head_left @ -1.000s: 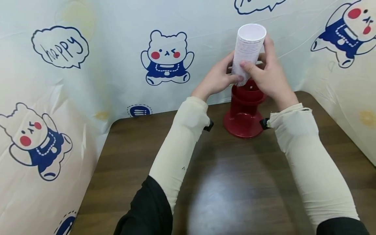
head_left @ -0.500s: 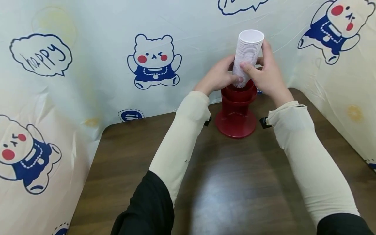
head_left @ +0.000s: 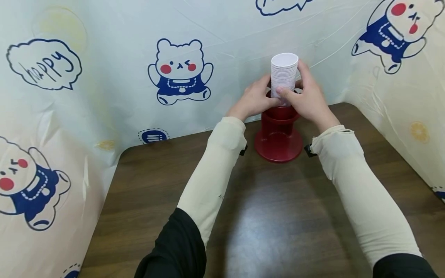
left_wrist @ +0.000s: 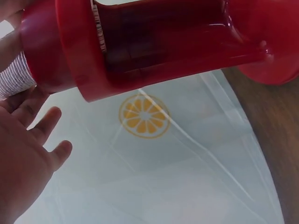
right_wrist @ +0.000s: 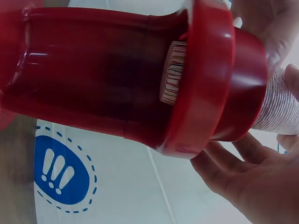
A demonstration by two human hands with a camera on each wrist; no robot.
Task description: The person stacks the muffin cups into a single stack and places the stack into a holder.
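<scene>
A tall stack of white paper cups (head_left: 283, 75) stands upright with its lower part inside the round top of a red cup dispenser (head_left: 278, 144). On the stack's left side my left hand (head_left: 253, 99) grips it, thumb in front. My right hand (head_left: 310, 94) holds the other side, its thumb across the front. From the left wrist, ridged cup rims (left_wrist: 16, 77) enter the red collar, and some fingers of that hand (left_wrist: 21, 154) are spread beside it. In the right wrist view, a pale layered edge (right_wrist: 173, 73) shows below the collar, with the right hand's fingers (right_wrist: 224, 161) near the collar.
The dispenser's round base rests near the back of the brown wooden table (head_left: 167, 181). Behind it and at both sides hangs a pale sheet (head_left: 121, 77) printed with cartoon bears. Black wrist devices (head_left: 310, 151) sit under the sleeves.
Both hands have lowered the cup stack deeper into the red dispenser, so less of it stands above the top. Between the two earlier frames the head view also shifted slightly.
</scene>
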